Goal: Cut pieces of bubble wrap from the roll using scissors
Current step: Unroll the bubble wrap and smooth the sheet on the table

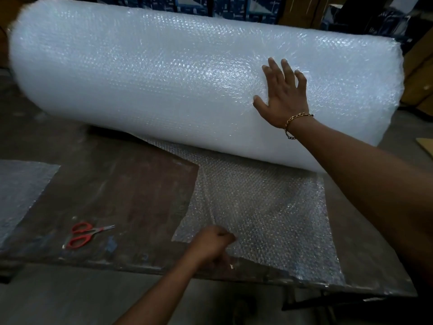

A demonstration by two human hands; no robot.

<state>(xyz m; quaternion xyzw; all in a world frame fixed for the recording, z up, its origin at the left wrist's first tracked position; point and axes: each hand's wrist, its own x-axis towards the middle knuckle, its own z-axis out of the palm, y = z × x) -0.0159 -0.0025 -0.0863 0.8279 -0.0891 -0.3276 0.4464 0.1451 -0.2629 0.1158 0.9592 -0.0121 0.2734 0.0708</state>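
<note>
Roll of bubble wrap (164,78): lies on its side across the far half of the table (128,188), spanning nearly the full width of view.

Unrolled sheet (257,207): still joined to the roll, comes out from under it on the right half of the table and runs to the near edge. Clear, bubbled, slightly wrinkled in the middle.

Right hand (282,97): rests flat on the front face of the roll, toward its right end. Fingers straight and spread wide, gripping nothing. Gold chain bracelet (293,124) on that wrist.

Left hand (212,242): fingers curled tight, pinches the unrolled sheet close to its near-left corner. Sheet puckered around the grip.

Scissors (86,234): red handles, flat on bare tabletop, left of the unrolled sheet and near the front edge. Blades together, tips pointing right. Well apart from both hands, touched by neither.

Separate flat piece of bubble wrap (21,191): sits at the far left of the table, apart from the scissors, partly out of frame.

Behind the roll: stacked blue boxes (234,8), dim and blurred. Brown cartons (419,73) at right.
</note>
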